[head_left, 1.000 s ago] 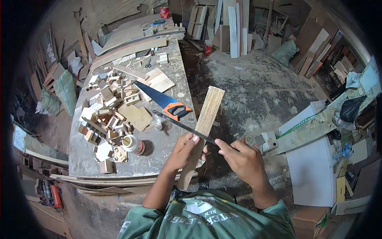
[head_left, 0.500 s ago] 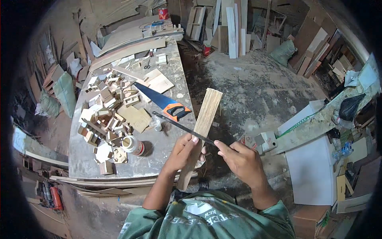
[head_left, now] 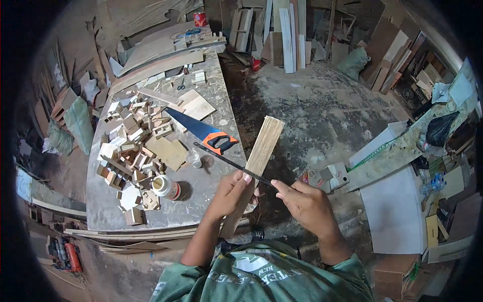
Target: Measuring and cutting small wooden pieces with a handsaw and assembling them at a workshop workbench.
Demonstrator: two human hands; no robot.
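Observation:
My left hand [head_left: 232, 195] is wrapped round a narrow light-wood board [head_left: 264, 145], which slants up and away from my body beside the table. Across the board's face lies a long, thin, dark file [head_left: 221, 156], its far end reaching out over the table. My right hand [head_left: 305, 205] grips the file's near end, just right of the board. The left thumb rests at the board's edge, close to the file. A handsaw [head_left: 197, 128] with a blue blade and an orange and black handle lies on the table beyond the hands.
On the worktable [head_left: 201, 183] at left, small wooden pieces [head_left: 132, 143] are heaped beside an open white jar [head_left: 165, 186] and a clear cup [head_left: 193, 159]. Wood panels [head_left: 289, 43] lean at the back. A white sheet [head_left: 392, 216] stands at right.
The board's top has tipped slightly to the right and lower. Both hands keep their grips, with the file still across the board. The whole view has shifted a little.

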